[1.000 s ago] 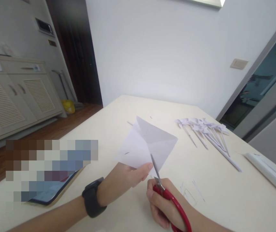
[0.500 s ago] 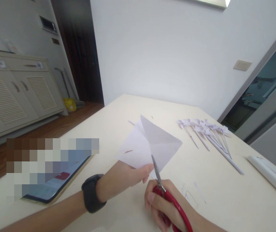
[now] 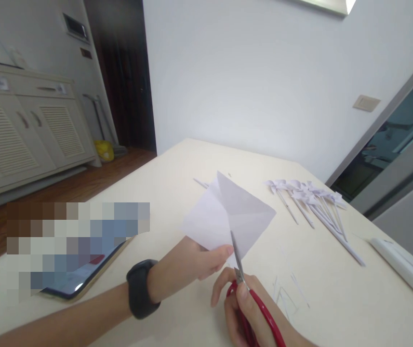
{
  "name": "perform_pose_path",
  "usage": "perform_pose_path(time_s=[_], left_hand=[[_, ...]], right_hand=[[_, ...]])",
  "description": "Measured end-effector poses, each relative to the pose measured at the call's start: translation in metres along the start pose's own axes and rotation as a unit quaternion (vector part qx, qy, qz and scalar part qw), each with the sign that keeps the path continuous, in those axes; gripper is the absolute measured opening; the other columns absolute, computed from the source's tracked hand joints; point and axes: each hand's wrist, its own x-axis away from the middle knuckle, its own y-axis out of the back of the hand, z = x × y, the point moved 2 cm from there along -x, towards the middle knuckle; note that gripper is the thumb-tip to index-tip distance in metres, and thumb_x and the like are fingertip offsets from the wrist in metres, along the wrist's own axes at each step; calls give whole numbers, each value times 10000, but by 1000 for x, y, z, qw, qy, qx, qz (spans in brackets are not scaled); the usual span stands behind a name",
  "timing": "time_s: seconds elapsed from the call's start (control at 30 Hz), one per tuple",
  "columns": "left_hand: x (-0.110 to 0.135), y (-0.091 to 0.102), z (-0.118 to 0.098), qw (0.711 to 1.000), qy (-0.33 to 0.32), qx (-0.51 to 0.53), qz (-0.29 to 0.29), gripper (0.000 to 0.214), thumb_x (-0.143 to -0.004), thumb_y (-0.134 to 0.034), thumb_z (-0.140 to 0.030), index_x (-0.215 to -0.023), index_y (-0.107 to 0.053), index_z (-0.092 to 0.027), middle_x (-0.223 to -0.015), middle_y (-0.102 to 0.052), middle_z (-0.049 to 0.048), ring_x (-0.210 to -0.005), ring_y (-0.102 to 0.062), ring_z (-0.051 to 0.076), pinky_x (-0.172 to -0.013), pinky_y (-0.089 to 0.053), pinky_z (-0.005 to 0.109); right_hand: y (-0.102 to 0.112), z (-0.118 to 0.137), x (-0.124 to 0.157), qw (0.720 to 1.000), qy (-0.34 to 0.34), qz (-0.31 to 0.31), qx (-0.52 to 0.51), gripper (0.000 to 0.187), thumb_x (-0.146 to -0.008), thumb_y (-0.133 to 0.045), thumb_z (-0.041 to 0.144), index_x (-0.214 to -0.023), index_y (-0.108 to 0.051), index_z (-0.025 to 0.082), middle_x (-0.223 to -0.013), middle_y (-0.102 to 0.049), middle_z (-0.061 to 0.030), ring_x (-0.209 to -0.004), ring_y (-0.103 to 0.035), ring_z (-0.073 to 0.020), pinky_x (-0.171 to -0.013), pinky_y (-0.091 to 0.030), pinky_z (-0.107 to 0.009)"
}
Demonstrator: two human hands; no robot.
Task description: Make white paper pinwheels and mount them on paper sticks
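Note:
A creased square sheet of white paper is held up over the table, its lower corner pinched between the thumb and fingers of my left hand. Part of that grip is hidden behind the paper. My right hand is wrapped around the red handles of a pair of scissors. The blades point up and away along the paper's middle crease, just right of my left thumb. How far they have cut in I cannot tell.
Several paper pinwheels on rolled sticks lie at the table's right. Thin paper scraps are near my right hand. A phone, partly blurred out, lies left. A long white object rests at the right edge. A thin stick shows behind the paper.
The paper and both hands have shifted slightly right in view. My right hand's fingers have moved on the scissor handles, and the index finger now reaches out further left.

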Motion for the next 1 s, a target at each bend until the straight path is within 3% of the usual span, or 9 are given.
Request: perform_pose_path(time_s=[0.27,0.47,0.57,0.7,0.83,1.0], left_hand=[[2,-4,6,1000,3,-23,-8,428,-805,-466,-355,-415,-365,-210,-388,-343,-64,-427,-376,115,-499,-342,249],[7,-13,-8,991,-23,-130,20,238,-763,-528,-264,-540,-568,-191,-471,-544,-46,-471,-485,129,-484,-352,227],[6,-14,-9,990,-24,-136,28,264,-774,-504,-250,-524,-563,-187,-444,-525,-50,-468,-491,128,-486,-358,220],[5,-15,-5,988,-13,-146,43,290,-798,-487,-283,-540,-569,-179,-436,-510,-52,-464,-488,124,-492,-358,218],[7,-19,-5,984,-35,-174,13,217,-792,-510,-269,-622,-605,-172,-576,-609,-37,-588,-545,139,-572,-381,218],[9,-20,-5,985,-32,-168,17,245,-821,-480,-274,-656,-634,-177,-638,-672,-27,-690,-592,163,-671,-405,231]], right_hand=[[4,-2,7,999,-9,-25,33,476,-933,-196,523,-768,-466,167,-478,-425,38,-439,-386,-73,-507,-371,-189],[-1,-22,6,998,-17,-62,20,442,-928,-242,522,-709,-420,182,-445,-382,51,-411,-345,-75,-416,-278,-206],[-1,-25,3,998,-7,-56,10,437,-932,-244,510,-697,-414,183,-414,-373,56,-397,-355,-73,-409,-274,-204],[-2,-22,2,996,-8,-94,2,412,-917,-283,524,-693,-380,193,-417,-355,69,-378,-322,-60,-382,-230,-199],[-5,-24,4,991,5,-131,-10,361,-894,-376,509,-708,-337,202,-490,-381,67,-411,-321,-55,-388,-228,-193],[-4,-30,5,991,46,-127,13,328,-867,-457,481,-736,-370,193,-622,-436,27,-465,-373,-61,-416,-286,-204]])
